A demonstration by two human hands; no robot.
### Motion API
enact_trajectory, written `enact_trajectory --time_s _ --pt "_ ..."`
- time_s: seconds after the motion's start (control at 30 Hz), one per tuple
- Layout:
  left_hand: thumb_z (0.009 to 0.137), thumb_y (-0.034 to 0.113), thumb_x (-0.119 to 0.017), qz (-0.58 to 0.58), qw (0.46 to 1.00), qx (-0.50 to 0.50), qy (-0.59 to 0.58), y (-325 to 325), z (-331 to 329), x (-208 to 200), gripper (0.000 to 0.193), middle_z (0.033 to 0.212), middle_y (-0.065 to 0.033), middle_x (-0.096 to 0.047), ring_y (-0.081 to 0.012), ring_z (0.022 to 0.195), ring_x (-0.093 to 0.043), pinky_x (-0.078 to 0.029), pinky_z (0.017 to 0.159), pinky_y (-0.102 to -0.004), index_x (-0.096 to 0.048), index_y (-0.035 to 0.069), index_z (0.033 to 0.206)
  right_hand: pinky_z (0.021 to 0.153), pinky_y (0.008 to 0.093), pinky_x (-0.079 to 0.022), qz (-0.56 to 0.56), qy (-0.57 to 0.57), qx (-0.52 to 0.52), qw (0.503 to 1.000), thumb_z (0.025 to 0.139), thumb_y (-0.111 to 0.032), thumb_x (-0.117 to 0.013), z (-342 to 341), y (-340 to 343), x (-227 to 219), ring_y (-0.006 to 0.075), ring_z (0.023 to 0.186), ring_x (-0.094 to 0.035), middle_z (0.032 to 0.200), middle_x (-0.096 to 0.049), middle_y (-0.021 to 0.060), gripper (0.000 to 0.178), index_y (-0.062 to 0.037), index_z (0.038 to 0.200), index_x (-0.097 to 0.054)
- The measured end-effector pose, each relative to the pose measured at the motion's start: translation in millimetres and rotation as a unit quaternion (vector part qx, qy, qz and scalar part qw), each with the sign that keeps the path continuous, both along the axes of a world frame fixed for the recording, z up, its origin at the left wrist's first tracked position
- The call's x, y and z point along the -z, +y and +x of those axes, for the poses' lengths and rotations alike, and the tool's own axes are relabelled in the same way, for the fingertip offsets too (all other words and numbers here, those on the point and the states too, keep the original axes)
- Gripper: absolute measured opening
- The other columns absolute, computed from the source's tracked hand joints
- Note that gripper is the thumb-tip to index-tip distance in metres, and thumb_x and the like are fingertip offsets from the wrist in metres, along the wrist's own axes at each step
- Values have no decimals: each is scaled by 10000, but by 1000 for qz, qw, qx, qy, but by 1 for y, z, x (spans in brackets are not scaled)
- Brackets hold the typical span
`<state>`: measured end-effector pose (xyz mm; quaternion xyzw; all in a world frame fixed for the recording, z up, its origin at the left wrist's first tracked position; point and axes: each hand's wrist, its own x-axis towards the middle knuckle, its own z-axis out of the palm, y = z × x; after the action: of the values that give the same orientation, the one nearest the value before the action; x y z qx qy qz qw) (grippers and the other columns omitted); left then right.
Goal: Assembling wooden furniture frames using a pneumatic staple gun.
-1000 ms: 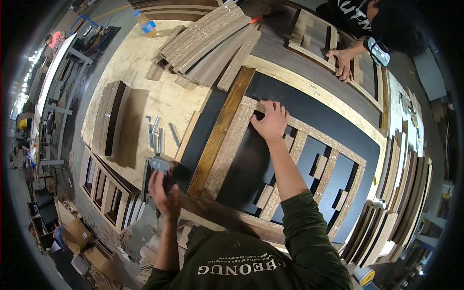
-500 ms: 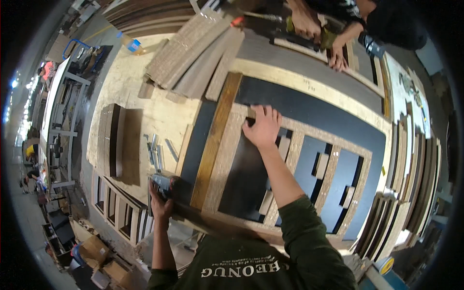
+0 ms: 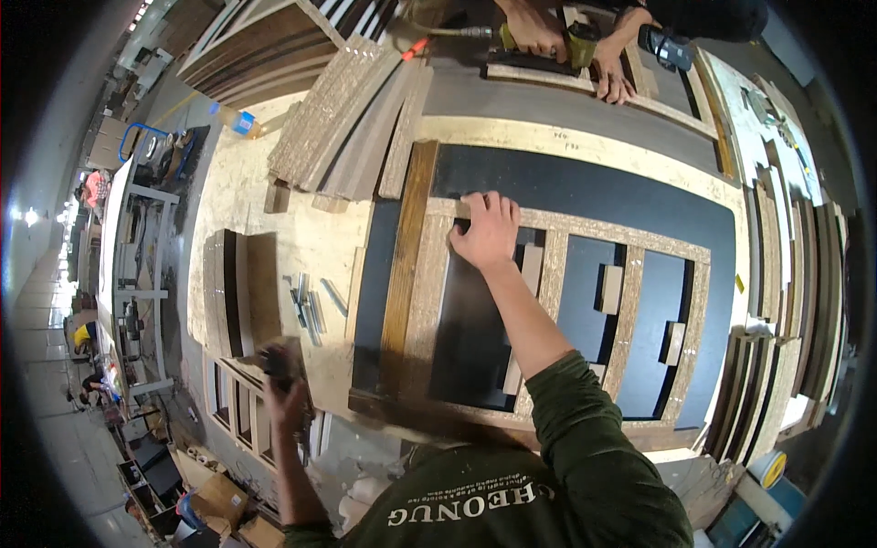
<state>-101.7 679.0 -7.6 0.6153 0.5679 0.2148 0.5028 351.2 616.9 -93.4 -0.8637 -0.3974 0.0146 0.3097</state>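
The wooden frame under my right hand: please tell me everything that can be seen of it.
The frame looks like speckled, pale brown wood. It lies flat on a black board, alongside a darker brown strip. Two crossbars make three openings containing small blocks. The right hand touches its far rail near the left corner; the forearm hides part.

Worn on the head as the left of two fisheye cameras, the head view looks steeply down and forward, past a dark green shirt (image 3: 475, 502) at the lower edge, onto the surface (image 3: 320, 237). It is close, the wooden frame (image 3: 628, 315) lying right of centre, yet wide enough for a co-worker's arms (image 3: 626, 34) at the top and the floor (image 3: 183, 237) leftward, straight edges bending near its black rim
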Motion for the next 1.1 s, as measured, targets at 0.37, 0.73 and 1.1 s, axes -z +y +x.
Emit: enact_trajectory --time_s 0.37,0.73,1.1 --pt "660 116 -728 201 871 385 230 89 256 -144 337 858 -188 -654 -276 816 -651 -517 721 -366 -599 -23 938 998 448 -325 20 5 -56 998 693 -229 -737 12 -1 -1 282 1025 -503 1052 -535 85 473 -143 1133 -586" --pt "669 119 -718 244 780 560 139 137 334 -69 247 779 -181 -643 -366 760 -635 -507 702 -409 -603 3 855 1021 448 -326 38 62 -66 995 681 -203 -783 14 -5 -1 285 1039 -510 1073 -551 69 499 -123 1143 -610" --pt "616 188 -771 237 808 509 178 140 339 -27 390 836 -169 -665 -337 862 -657 -522 751 -400 -632 20 939 1014 433 -315 65 68 -65 993 674 -190 -774 15 -5 -7 265 1038 -504 1038 -552 72 481 -106 1118 -611"
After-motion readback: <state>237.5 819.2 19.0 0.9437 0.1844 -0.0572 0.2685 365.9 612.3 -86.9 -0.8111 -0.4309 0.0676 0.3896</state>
